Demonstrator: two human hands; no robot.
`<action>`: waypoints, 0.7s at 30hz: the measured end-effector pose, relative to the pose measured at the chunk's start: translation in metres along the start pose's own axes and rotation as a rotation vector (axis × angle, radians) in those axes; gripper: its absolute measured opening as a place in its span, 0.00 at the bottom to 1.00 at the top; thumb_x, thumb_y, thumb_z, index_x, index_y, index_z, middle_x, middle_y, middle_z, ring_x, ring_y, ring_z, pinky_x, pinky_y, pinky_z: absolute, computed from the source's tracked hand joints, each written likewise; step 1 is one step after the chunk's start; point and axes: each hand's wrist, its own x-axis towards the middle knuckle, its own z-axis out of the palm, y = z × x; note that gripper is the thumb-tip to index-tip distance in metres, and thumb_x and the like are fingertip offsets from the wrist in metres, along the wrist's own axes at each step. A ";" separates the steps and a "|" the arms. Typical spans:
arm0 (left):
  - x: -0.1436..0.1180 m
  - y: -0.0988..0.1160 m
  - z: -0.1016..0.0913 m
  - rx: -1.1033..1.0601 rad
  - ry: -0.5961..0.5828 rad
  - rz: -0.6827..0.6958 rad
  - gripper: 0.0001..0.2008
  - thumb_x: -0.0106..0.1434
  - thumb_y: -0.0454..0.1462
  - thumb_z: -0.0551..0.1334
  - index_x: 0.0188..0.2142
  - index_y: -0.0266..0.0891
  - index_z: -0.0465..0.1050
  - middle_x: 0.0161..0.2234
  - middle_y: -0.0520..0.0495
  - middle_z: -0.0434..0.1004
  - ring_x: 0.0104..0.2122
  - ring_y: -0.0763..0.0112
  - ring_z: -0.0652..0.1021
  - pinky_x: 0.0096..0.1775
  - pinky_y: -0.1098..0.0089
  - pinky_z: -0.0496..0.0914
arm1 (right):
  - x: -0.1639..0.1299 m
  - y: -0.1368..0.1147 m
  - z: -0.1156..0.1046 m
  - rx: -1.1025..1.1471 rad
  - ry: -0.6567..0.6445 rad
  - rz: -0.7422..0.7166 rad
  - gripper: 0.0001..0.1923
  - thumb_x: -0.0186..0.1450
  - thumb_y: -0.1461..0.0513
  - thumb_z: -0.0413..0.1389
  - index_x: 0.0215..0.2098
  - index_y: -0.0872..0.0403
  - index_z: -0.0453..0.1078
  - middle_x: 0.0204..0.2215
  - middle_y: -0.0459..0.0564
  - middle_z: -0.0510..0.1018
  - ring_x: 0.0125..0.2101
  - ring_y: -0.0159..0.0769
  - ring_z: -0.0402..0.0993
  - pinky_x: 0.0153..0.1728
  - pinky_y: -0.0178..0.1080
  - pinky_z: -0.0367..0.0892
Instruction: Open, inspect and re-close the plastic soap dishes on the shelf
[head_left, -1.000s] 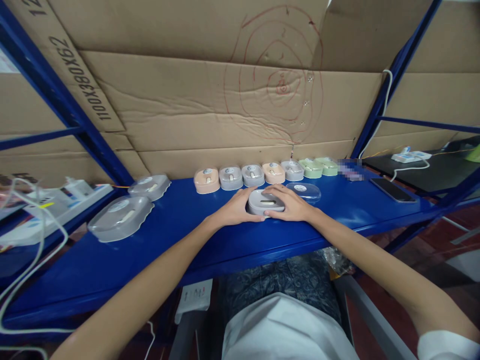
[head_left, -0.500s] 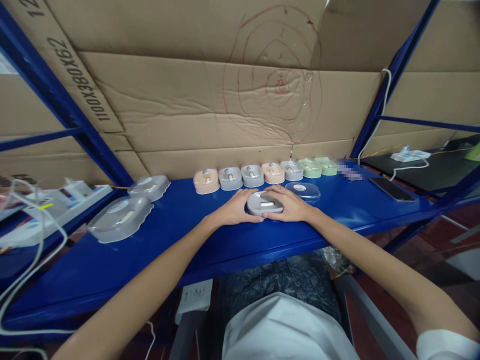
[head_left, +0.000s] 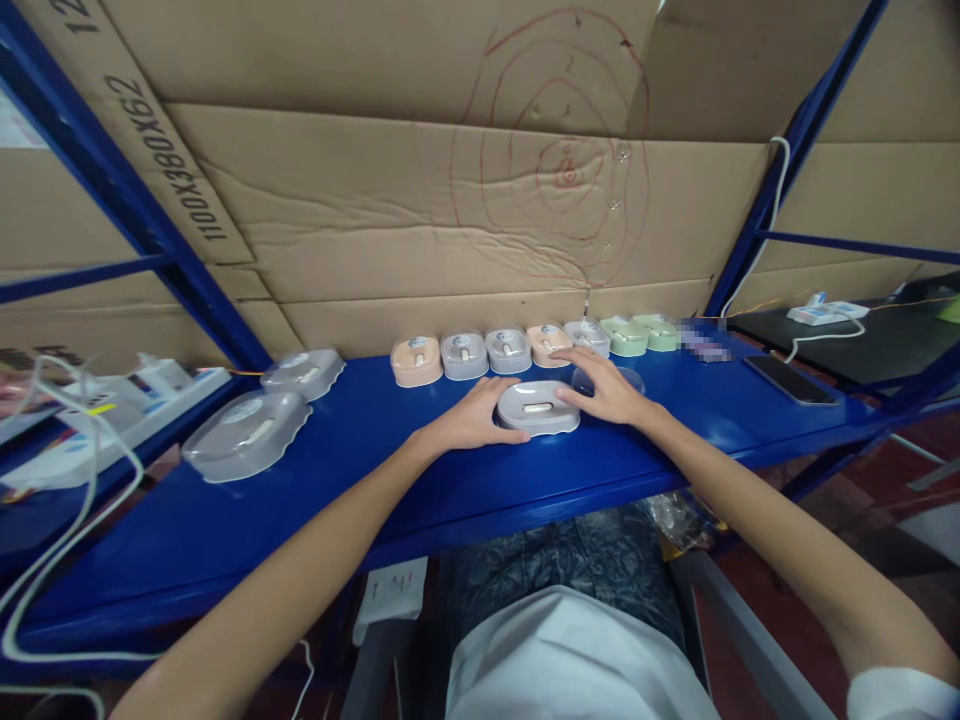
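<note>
A small grey oval plastic box point(head_left: 537, 407), with a pale raised strip on its top, stands upright on the blue shelf. My left hand point(head_left: 480, 415) grips its left end, thumb along the front and fingers behind. At the right end is my right hand point(head_left: 600, 388), its fingers spread and reaching back over the shelf. Its thumb tip overlaps the box's top right edge; whether it touches I cannot tell. Partly hidden behind that hand lies a clear oval lid point(head_left: 634, 379).
Along the cardboard wall runs a row of similar boxes, among them a peach box point(head_left: 417, 361) and a green box point(head_left: 625, 336). Two larger translucent covers point(head_left: 247, 435) lie at left, near power strips point(head_left: 112, 430) and white cables. A phone point(head_left: 790, 381) rests at right.
My right hand has opened and drawn back to the right from the grey box, uncovering its right end. The left hand stays around the box.
</note>
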 end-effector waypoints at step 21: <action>-0.001 0.004 -0.002 0.021 -0.025 -0.032 0.50 0.56 0.57 0.77 0.72 0.42 0.64 0.70 0.34 0.69 0.69 0.35 0.69 0.69 0.39 0.62 | -0.033 0.043 -0.042 -0.252 -0.132 0.180 0.37 0.72 0.37 0.57 0.69 0.50 0.71 0.58 0.62 0.79 0.58 0.62 0.78 0.60 0.63 0.74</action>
